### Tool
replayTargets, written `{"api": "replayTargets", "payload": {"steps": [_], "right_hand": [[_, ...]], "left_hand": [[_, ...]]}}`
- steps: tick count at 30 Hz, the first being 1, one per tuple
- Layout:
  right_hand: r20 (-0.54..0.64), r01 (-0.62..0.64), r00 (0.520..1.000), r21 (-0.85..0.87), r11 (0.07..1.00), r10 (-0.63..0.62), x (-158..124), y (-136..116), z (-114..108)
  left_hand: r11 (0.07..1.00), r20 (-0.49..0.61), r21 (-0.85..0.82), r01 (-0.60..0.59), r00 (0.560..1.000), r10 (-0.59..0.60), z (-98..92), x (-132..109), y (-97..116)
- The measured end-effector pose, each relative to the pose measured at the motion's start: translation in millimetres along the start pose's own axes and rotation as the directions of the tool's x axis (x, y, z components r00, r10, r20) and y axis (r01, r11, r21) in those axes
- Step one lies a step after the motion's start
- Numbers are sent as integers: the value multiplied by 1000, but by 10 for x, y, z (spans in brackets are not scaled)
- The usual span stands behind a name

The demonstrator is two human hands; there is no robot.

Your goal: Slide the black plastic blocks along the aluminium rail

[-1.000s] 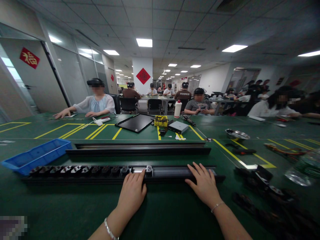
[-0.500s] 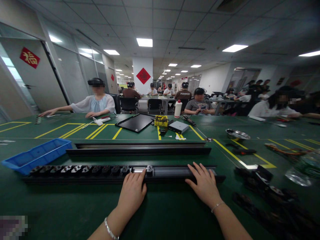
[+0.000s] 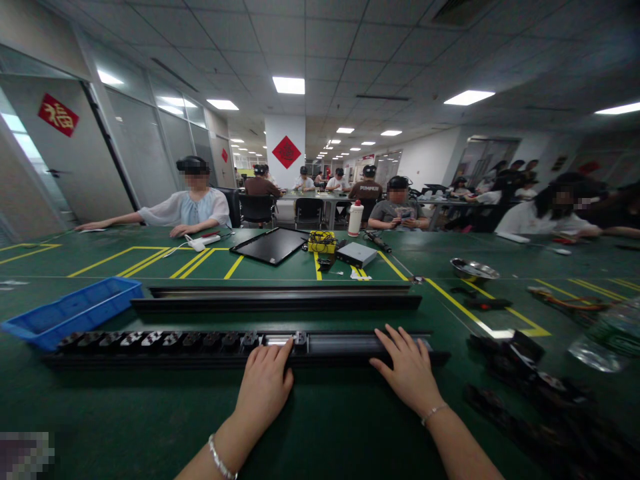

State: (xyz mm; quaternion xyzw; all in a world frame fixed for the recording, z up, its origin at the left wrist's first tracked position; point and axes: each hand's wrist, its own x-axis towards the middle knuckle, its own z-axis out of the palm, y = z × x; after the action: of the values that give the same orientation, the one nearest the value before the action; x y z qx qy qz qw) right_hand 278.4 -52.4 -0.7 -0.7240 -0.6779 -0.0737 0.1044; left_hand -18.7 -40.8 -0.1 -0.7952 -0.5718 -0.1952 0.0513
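Note:
A long black rail (image 3: 345,359) lies crosswise in front of me. Several black socket-like modules (image 3: 192,340) stand in a row along its left part. My left hand (image 3: 266,381) rests over the rail's middle, fingers stretched forward, the index fingertip at a single module (image 3: 300,341) set apart from the row. Whether that fingertip presses on it I cannot tell. Farther right, my right hand (image 3: 406,367) lies across the rail with its fingers spread and nothing in them. The channel between the hands shows a smooth grey inside.
Behind the rail lies a second black rail (image 3: 280,302). A blue bin (image 3: 75,310) stands at left. Dark modules (image 3: 530,393) are heaped at right, near a clear bottle (image 3: 607,337) and a metal bowl (image 3: 474,269). Co-workers sit across the green table (image 3: 165,413).
Both hands stay in nearly the same place on the rail. The view has shifted very slightly. Across the table at left, a co-worker's outstretched hand has moved a little.

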Motion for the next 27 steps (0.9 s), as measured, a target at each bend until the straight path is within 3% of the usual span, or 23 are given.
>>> {"api": "replayTargets", "payload": {"steps": [27], "right_hand": [[29, -25, 999, 38, 999, 23, -5, -22, -40]], "left_hand": [[1000, -2, 25, -9, 1000, 9, 17, 5, -17]]}}
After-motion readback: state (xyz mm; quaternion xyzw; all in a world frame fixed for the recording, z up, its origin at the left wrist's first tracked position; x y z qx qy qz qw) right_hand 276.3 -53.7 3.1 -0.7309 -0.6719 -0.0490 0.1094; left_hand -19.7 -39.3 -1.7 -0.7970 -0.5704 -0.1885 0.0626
